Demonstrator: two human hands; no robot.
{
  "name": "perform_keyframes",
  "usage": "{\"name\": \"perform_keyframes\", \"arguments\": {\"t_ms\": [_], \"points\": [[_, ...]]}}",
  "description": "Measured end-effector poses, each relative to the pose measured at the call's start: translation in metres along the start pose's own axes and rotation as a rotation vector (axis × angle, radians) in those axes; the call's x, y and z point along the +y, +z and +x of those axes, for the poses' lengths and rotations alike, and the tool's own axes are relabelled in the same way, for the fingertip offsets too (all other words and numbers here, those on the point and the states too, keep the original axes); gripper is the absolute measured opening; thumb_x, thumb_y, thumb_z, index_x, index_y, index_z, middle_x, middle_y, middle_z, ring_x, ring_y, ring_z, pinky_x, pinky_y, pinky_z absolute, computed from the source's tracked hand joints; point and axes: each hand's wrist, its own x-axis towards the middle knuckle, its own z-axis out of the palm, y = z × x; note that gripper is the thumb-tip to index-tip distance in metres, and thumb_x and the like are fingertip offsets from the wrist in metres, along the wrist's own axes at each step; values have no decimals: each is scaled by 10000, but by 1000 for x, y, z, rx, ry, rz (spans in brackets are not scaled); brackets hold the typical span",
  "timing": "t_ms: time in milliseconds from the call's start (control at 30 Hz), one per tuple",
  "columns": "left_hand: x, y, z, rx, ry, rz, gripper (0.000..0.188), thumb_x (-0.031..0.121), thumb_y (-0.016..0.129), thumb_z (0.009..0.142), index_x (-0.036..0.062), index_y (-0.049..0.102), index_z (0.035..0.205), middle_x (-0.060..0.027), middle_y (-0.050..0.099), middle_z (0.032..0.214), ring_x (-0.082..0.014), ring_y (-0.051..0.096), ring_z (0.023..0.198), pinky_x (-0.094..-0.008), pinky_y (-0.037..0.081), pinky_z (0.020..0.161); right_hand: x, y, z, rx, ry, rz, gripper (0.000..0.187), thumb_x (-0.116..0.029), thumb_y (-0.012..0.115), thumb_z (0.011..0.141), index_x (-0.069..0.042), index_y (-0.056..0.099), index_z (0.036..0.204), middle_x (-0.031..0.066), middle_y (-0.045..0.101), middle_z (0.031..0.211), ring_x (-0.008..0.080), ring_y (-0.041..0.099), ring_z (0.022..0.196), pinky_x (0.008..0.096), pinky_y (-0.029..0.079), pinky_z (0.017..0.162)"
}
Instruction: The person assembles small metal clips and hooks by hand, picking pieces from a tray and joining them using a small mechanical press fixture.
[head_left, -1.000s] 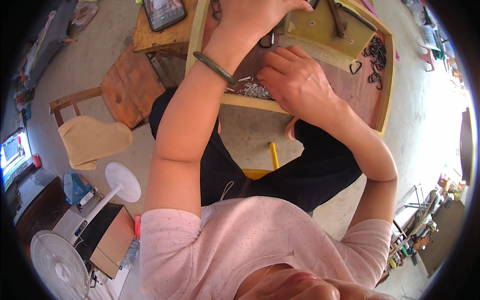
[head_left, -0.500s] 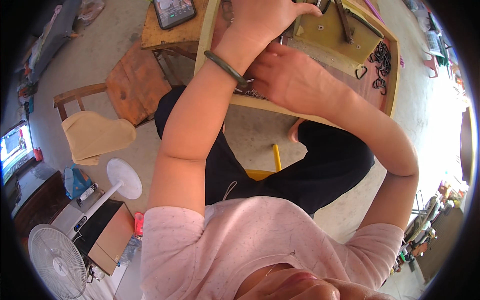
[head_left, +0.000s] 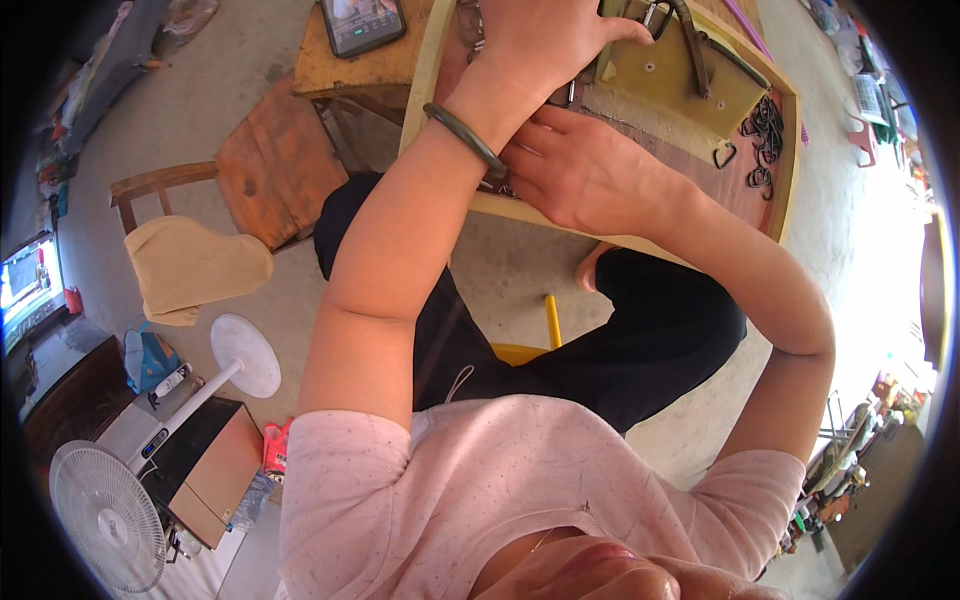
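Observation:
My left hand [head_left: 540,35] reaches across the wooden-rimmed tray [head_left: 640,240], a dark bangle [head_left: 465,140] on its wrist. Its thumb points right, close to a black carabiner-like clip [head_left: 656,20]; the other fingers are cut off by the top edge. Below and right of that wrist, my right hand [head_left: 590,170] is low over the tray's near side, fingers bent together. Its fingertips are partly hidden, so what they grip cannot be made out. Small metal pieces [head_left: 495,185] lie beside them. A dark metal clip [head_left: 570,92] shows between the hands.
On the tray a yellowish block [head_left: 690,85] carries a dark metal bar [head_left: 697,60]. Black clips [head_left: 765,130] are heaped at the right, one loose clip [head_left: 724,155] nearby. A phone [head_left: 362,25] rests on a wooden stool [head_left: 370,65] at left; a wooden chair [head_left: 270,165] stands lower left.
My right hand has shifted slightly, its fingers still bent near my left wrist. My left hand stays over the tray, with the dark metal clip between the hands showing more. The view has moved slightly.

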Motion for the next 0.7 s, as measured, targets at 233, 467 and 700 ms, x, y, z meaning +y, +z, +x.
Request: {"name": "perform_keyframes", "arguments": {"t_ms": [233, 467, 700], "points": [[0, -1, -1, 12, 8, -20, 601, 392, 946, 613, 77, 608, 998, -93, 611, 963, -275, 563, 1021, -456, 361, 971, 7, -18, -9, 5, 105, 99, 191, -170, 674, 787, -52, 749, 916, 59, 694, 984, 225, 656, 1008, 364, 527, 910], [1, -2, 0, -45, -25, -25, 583, 382, 936, 637, 78, 612, 1015, -100, 616, 984, -285, 569, 1047, -471, 353, 1003, 58, -51, -57, 613, 794, 286, 122, -77, 673, 923, -14, 712, 1020, 123, 723, 1001, 237, 703, 837, 314, 540, 761], [3, 0, 0, -24, -22, -32, 569, 343, 936, 629, 85, 600, 1009, -108, 604, 984, -299, 566, 1054, -475, 356, 1009, 75, -49, -45, 553, 749, -5, 191, 82, 717, 800, -16, 700, 963, 155, 635, 1123, 295, 640, 918, 357, 524, 765]]}}
